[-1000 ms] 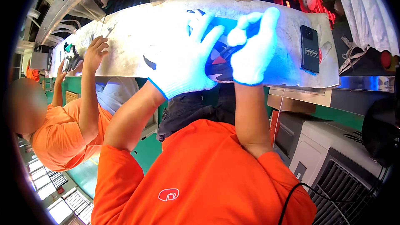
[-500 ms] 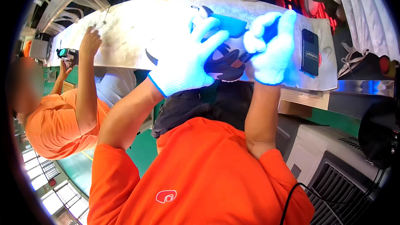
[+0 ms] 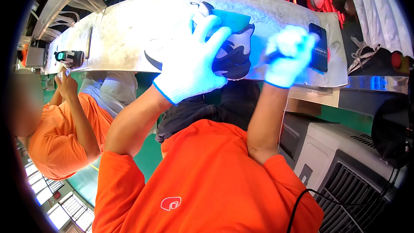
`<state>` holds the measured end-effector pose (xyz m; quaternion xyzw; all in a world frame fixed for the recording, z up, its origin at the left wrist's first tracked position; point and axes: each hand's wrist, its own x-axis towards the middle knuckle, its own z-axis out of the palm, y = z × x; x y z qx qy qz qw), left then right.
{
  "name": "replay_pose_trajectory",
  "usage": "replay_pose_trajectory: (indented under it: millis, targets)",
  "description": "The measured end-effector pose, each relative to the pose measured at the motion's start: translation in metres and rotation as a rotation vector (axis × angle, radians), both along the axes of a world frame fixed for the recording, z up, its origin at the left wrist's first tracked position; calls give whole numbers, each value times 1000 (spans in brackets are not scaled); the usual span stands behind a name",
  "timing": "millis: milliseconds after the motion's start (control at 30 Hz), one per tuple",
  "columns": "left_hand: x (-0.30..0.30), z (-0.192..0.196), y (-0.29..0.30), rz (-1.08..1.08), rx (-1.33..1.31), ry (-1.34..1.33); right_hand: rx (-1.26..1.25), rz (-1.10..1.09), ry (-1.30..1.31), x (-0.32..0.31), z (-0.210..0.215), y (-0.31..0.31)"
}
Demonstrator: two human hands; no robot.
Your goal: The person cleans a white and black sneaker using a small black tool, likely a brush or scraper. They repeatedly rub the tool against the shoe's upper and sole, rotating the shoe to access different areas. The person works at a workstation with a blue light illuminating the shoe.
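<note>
A black, white and grey sneaker (image 3: 235,58) rests on the white table, with a teal insert (image 3: 233,19) in its opening. My gloved left hand (image 3: 189,60) is closed over the shoe's left part, thumb and fingers spread around it and hiding much of it. To the right of the shoe and apart from it, my gloved right hand (image 3: 291,54) is raised in a fist, blurred by motion. Something small and dark shows at its left side, too smeared to name.
A dark phone (image 3: 318,49) lies right of my right hand. Leftward, a co-worker in orange (image 3: 64,133) sits near another shoe (image 3: 69,58) and a thin stick (image 3: 89,43) on the table (image 3: 125,30). Clear curved supports stand along the far edge.
My right hand has drawn away from the shoe to the right, baring its near right end. My left hand stays on the shoe. The co-worker's raised hand has come down toward their other hand.
</note>
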<state>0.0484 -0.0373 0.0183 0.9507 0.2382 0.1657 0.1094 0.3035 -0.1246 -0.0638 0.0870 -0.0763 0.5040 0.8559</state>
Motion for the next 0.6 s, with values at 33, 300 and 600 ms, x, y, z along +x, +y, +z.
replay_pose_trajectory:
  millis: [33,300,600]
  targets:
    - [-1,-2,0,3,-2,-3,-146,-96,-128,13,3,-11]
    - [-5,-7,-5,20,97,-21,-1077,-340,-1519,-80,25,-51]
    - [-11,-9,-17,35,94,-89,-1055,-180,-1677,-85,52,-45]
